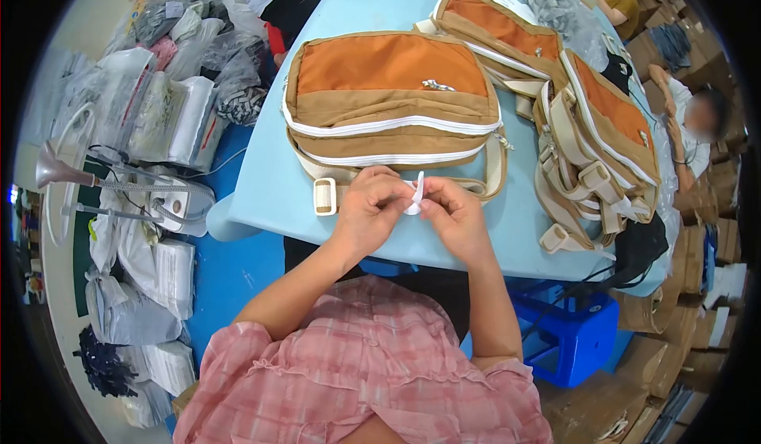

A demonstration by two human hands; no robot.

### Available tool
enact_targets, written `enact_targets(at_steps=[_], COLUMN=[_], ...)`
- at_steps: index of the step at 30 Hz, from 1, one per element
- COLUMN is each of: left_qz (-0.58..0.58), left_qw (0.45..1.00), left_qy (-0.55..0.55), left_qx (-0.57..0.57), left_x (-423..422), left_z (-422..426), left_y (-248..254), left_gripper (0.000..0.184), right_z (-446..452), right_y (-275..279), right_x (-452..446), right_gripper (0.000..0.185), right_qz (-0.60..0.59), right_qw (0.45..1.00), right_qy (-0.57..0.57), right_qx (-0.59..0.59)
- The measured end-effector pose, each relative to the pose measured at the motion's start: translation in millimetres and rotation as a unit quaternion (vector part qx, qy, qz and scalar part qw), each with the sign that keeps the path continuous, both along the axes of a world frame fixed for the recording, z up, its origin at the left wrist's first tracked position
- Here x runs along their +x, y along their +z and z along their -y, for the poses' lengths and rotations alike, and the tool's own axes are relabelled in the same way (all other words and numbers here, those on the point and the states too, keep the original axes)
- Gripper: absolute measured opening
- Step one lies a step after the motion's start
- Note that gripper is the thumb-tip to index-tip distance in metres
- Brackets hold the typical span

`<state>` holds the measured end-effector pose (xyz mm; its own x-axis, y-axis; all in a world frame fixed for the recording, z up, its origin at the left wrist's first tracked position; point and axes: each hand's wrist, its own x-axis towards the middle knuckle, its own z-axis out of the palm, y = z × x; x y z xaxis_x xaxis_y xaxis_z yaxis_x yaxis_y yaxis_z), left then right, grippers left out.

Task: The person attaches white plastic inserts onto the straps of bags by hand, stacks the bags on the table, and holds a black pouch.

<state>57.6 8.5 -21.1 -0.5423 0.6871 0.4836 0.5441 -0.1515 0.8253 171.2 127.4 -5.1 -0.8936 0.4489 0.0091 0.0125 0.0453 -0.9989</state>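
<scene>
White strip (419,189), pinched from both sides
Left hand (372,209) and right hand (455,217) are both clamped on it, fingertips only, over the bench (273,194) near its edge, just in front of a chunky tan-and-orange bag (388,75).

You can read no text, label, brand or number anywhere here. The plastic-wrapped packages (149,119) at the upper left of the frame carry faint marks (too small and blurred for you to make out).
</scene>
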Motion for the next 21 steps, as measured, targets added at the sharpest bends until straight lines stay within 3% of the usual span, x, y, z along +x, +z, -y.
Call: enact_targets(at_steps=[2, 3, 5, 7, 10, 12, 13, 15, 16, 18, 21], left_qz=[0.121, 0.121, -0.012, -0.016, 0.005, 0.031, 0.09, 0.149, 0.171, 0.198, 0.145], left_qw=[0.99, 0.99, 0.996, 0.995, 0.993, 0.991, 0.989, 0.983, 0.981, 0.976, 0.978], left_qy=[0.001, 0.0, 0.015, 0.015, 0.019, 0.021, 0.012, 0.002, -0.002, -0.005, 0.023], left_qx=[-0.066, -0.066, -0.088, -0.099, -0.119, -0.129, -0.118, -0.105, -0.095, -0.088, -0.146], left_x=[4.2, 4.5, 4.8, 3.0, 1.5, 1.9, 2.2, 0.6, -1.6, 0.4, 3.6], left_z=[3.8, 3.9, 4.8, 4.6, 3.1, 2.4, 1.7, -0.3, -2.0, -0.7, -3.1], left_y=[1.5, 5.4, 13.5, 10.9, 11.0, 11.4, 11.5, 9.6, 5.8, 3.9, 5.5], left_gripper=[0.02, 0.02, 0.028, 0.032, 0.034, 0.034, 0.034, 0.035, 0.034, 0.033, 0.038], right_z=[-1.4, -1.9, -0.9, 1.2, 3.5, 7.6, 11.2, 19.2, 18.9, 19.4, 4.1], right_y=[-0.7, -0.8, -0.5, -1.8, -3.1, 0.2, -2.2, -9.2, -9.2, -9.9, -6.1], right_x=[-2.8, -4.1, -7.5, -10.2, -12.6, -8.3, -6.8, -6.7, -8.7, -11.4, -3.2], right_gripper=[0.02, 0.018, 0.018, 0.018, 0.02, 0.022, 0.022, 0.024, 0.024, 0.023, 0.022], right_qz=[-0.001, 0.0, -0.006, -0.011, -0.003, 0.025, 0.026, -0.009, -0.009, -0.028, -0.002], right_qw=[1.0, 1.0, 1.0, 1.0, 0.991, 0.957, 0.957, 0.924, 0.923, 0.978, 0.994], right_qy=[0.0, 0.004, 0.001, 0.004, -0.024, -0.038, -0.036, -0.121, -0.12, -0.157, -0.085], right_qx=[-0.008, -0.015, 0.002, 0.017, 0.128, 0.285, 0.288, 0.363, 0.365, 0.132, 0.063])
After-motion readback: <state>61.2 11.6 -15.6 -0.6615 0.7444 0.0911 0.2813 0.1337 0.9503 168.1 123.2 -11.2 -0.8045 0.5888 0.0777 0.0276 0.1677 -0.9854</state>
